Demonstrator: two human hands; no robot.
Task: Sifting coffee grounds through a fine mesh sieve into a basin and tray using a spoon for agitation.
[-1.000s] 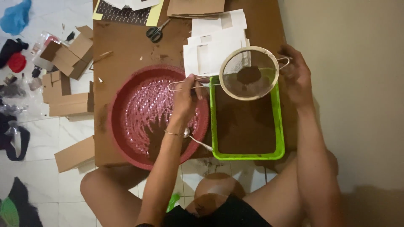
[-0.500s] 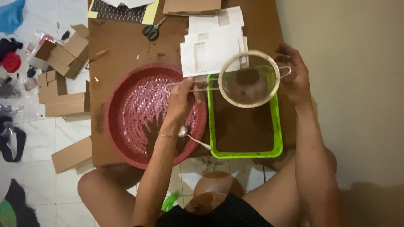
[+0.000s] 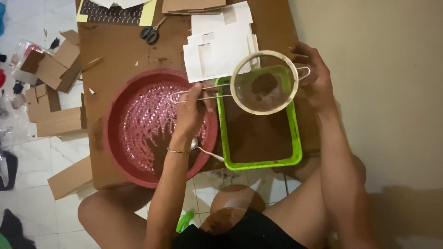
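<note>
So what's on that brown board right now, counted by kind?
Round wire sieve, held over the tray by the left hand and the right hand: 1
Green tray: 1
Red basin: 1
Spoon: 1
Scissors: 1
Total: 5, leaving out the loose white paper sheets, which overlap too much to count.

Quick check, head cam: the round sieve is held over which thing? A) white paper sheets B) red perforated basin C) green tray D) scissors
C: the sieve, held by the left hand at its wire handle and the right hand at its far rim, hangs over the upper end of the green tray, which holds brown powder; the red basin lies to its left.
</note>
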